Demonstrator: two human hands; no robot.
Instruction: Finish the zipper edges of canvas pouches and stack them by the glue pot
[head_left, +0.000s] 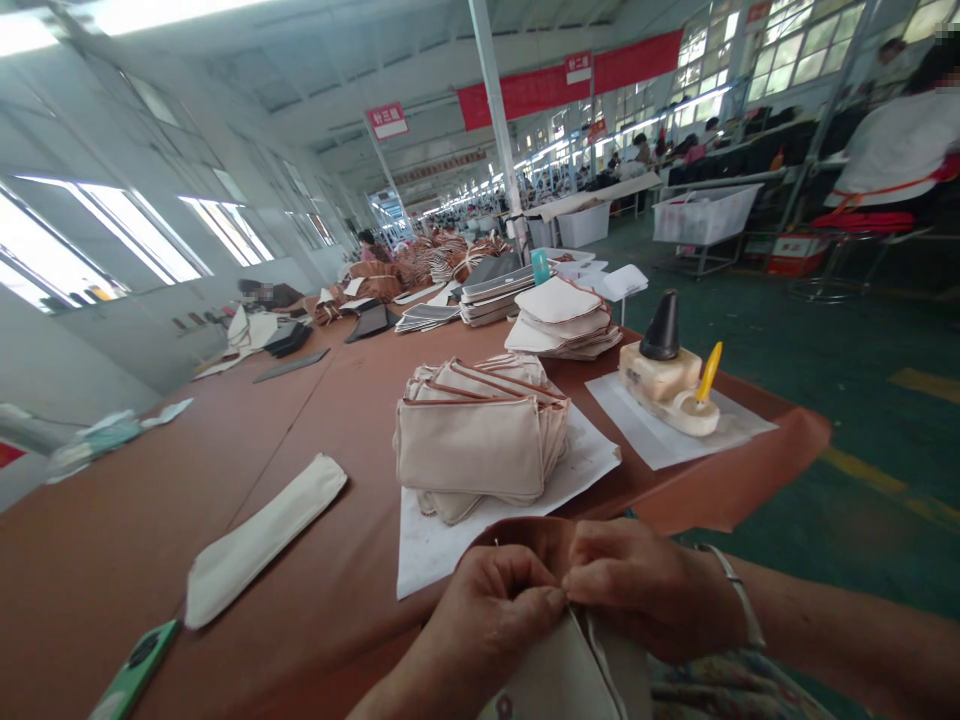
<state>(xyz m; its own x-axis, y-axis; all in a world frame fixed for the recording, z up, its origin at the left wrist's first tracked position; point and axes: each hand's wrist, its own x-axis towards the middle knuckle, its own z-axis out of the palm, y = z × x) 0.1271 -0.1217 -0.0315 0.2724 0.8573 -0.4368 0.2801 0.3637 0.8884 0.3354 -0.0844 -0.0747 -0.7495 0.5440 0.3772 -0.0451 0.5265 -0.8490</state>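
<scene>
In front of me at the table's edge, both hands meet on a piece made of beige cloth (551, 668) and brown leather (525, 530). My left hand (491, 610) is closed, thumb and forefinger pinching the piece's edge. A thin pale tip, perhaps a needle, shows above its knuckles. My right hand (649, 580), with a bracelet on the wrist, pinches the same edge from the other side, fingertips touching the left ones. The beige cloth hangs down below the hands. Just beyond lies a stack of beige pouches (472, 445) with brown trim, on white paper (420, 550).
To the right, a pale block with a black cone (661, 325) and a small dish holding a yellow-handled tool (709, 372) rest on paper. A long beige piece (262, 540) and a green phone (135, 670) lie left. More stacks (566, 315) stand behind; a seated person (900, 140) is far right.
</scene>
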